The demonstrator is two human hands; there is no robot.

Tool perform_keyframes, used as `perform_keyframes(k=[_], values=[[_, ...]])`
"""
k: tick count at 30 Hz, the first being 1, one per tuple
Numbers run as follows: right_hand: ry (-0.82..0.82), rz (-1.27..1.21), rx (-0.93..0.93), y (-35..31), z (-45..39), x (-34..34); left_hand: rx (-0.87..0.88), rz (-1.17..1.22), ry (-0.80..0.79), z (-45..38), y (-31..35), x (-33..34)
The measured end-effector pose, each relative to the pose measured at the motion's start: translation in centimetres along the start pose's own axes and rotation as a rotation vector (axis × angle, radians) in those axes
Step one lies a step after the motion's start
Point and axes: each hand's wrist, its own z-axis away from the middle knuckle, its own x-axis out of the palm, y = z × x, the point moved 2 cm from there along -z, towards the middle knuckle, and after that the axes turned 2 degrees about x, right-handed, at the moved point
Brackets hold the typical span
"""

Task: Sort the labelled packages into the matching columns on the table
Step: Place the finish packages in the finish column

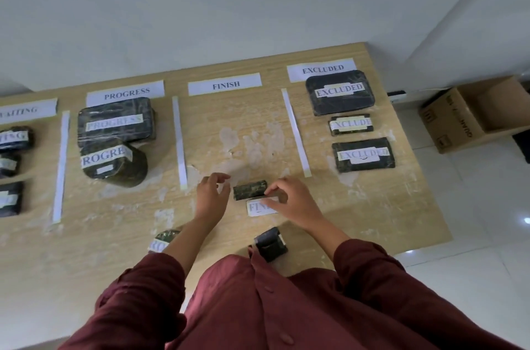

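Note:
A small dark package [249, 189] lies in the FINISH column [225, 84], with a white label reading FIN [258, 207] at its near side. My right hand [289, 197] touches the package's right end and the label with its fingertips. My left hand [210, 192] hovers just left of the package, fingers apart and empty. Two more dark packages lie near the table's front edge: one marked with part of PROGRESS [163, 239] under my left forearm, and one [271, 243] close to my body.
The wooden table [387, 206] has columns split by paper strips. The PROGRESS column [126, 93] holds two packages, the EXCLUDED column [322, 68] three, and the leftmost column [17, 111] several. An open cardboard box [473, 114] stands on the floor at the right.

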Motion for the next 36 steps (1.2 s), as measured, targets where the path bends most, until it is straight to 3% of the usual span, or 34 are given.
perform_keyframes(k=[7,15,20,25,29,34,36], values=[[0.020,0.184,0.000,1.3,1.9,0.4,-0.024,0.072,-0.040,1.0,-0.3,-0.5],[0.138,-0.162,0.017,-1.4,1.7,-1.3,-0.025,0.401,-0.288,0.7,2.7,-0.4],[0.174,-0.238,0.023,-3.4,-0.9,-2.3,0.153,0.340,-0.239,-0.7,4.3,-1.5],[0.090,-0.219,-0.009,-4.1,-4.2,-3.3,0.235,0.107,-0.141,-4.0,3.9,-2.6],[0.094,-0.019,0.024,-2.8,-8.1,-2.9,0.192,0.026,-0.007,-8.2,3.5,-3.4],[-0.063,0.393,0.103,-0.7,-11.1,-1.1,0.147,-0.022,0.033,-13.4,4.1,-3.4],[-0.051,0.475,0.076,-0.1,-11.3,-0.4,0.117,-0.012,0.019,-15.3,4.6,-3.2]])
